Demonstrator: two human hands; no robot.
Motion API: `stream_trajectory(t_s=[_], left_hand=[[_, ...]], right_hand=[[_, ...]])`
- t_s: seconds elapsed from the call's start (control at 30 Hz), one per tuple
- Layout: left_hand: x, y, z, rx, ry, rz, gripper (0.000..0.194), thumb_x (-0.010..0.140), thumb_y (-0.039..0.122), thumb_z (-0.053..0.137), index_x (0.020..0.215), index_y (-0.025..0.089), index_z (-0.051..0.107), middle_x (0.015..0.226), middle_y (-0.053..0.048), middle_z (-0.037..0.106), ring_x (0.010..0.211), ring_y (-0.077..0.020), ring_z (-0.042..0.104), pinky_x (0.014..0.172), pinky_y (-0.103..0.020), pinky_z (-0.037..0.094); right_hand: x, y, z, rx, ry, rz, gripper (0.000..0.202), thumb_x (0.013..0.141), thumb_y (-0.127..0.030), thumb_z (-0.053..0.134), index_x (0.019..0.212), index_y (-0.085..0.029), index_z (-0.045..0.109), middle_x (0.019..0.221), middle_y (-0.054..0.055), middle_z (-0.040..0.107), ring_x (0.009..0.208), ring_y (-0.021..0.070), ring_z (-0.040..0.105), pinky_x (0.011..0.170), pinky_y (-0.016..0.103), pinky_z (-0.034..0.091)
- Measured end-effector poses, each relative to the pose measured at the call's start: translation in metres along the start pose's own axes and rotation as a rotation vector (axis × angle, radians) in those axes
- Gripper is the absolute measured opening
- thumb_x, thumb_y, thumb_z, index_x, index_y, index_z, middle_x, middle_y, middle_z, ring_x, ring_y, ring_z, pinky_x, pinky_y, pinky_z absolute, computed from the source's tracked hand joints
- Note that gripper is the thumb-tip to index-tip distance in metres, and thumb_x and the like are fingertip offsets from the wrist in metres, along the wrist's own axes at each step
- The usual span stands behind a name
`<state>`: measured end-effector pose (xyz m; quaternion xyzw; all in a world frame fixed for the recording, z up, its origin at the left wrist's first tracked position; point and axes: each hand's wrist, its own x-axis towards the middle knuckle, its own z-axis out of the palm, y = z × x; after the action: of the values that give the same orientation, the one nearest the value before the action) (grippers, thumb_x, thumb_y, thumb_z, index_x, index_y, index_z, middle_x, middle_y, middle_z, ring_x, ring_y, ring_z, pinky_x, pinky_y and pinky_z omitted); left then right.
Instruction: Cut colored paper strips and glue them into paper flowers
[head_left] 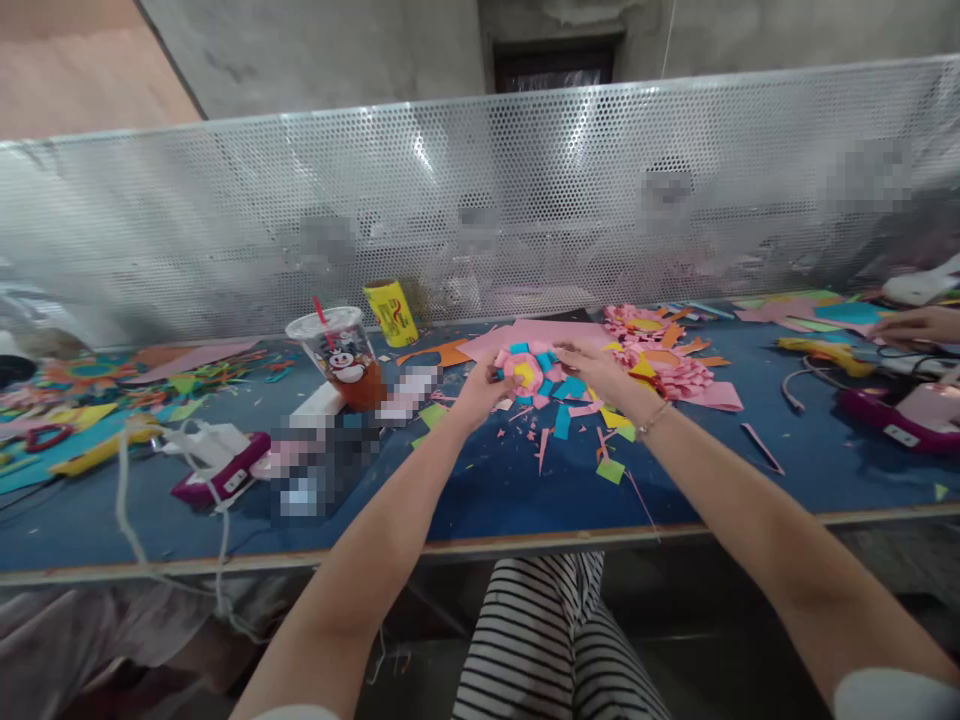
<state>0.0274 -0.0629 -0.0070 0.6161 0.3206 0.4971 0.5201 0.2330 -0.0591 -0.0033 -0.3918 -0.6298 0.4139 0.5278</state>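
A paper flower (526,372) with pink and blue looped petals and a yellow centre is held just above the blue table top. My left hand (480,390) grips its left side, fingers closed on the rim. At its upper right edge, my right hand (589,362) has its fingers bent against the petals, seemingly pinching them. Blue paper pieces (562,418) and small pink scraps lie just below the flower. Finished-looking pink fringed flowers (679,372) sit to the right, beyond my right wrist. Behind the flower rests a pink paper sheet (495,342).
A plastic cup (349,365) with a red straw and a yellow can (391,314) stand to the left. Purple power strips (225,480) with cables lie on both sides. A perforated metal panel (480,200) closes off the back. Another person's hand (919,326) is at far right.
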Motion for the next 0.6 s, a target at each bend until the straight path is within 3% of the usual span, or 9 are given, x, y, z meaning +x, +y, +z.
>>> stream_trajectory(t_s=[0.07, 0.17, 0.37, 0.6], left_hand=[[-0.001, -0.001, 0.0, 0.027, -0.045, 0.018, 0.043, 0.057, 0.031, 0.075, 0.089, 0.018, 0.049, 0.075, 0.003, 0.054, 0.06, -0.0078, 0.053, 0.052, -0.02, 0.046], [0.0, -0.004, 0.0, 0.08, -0.089, 0.033, 0.038, 0.058, 0.03, 0.073, 0.083, 0.017, 0.048, 0.073, 0.004, 0.051, 0.061, -0.0077, 0.051, 0.053, -0.019, 0.046], [0.005, -0.012, -0.001, 0.191, 0.002, 0.004, 0.033, 0.06, 0.03, 0.07, 0.083, 0.017, 0.051, 0.071, 0.005, 0.05, 0.053, -0.0062, 0.048, 0.046, -0.019, 0.042], [0.006, -0.01, 0.002, 0.175, 0.042, -0.048, 0.035, 0.062, 0.029, 0.068, 0.091, 0.017, 0.052, 0.073, 0.003, 0.053, 0.049, -0.006, 0.047, 0.044, -0.02, 0.041]], right_hand=[[-0.004, 0.002, 0.015, 0.226, -0.021, 0.019, 0.038, 0.069, -0.039, 0.063, 0.101, -0.018, 0.059, 0.093, 0.003, 0.061, 0.067, 0.0093, 0.054, 0.063, 0.025, 0.046], [-0.008, 0.012, 0.017, 0.354, -0.053, 0.025, 0.037, 0.064, -0.034, 0.068, 0.098, -0.021, 0.062, 0.09, -0.001, 0.06, 0.062, 0.0073, 0.051, 0.057, 0.022, 0.043], [-0.009, 0.028, 0.014, 0.328, 0.023, 0.027, 0.035, 0.062, -0.031, 0.07, 0.096, -0.022, 0.063, 0.085, -0.002, 0.061, 0.06, 0.0067, 0.05, 0.058, 0.022, 0.043], [-0.008, 0.025, 0.019, 0.325, 0.05, 0.043, 0.03, 0.063, -0.032, 0.069, 0.091, -0.021, 0.064, 0.073, -0.003, 0.059, 0.056, 0.007, 0.049, 0.056, 0.022, 0.041]])
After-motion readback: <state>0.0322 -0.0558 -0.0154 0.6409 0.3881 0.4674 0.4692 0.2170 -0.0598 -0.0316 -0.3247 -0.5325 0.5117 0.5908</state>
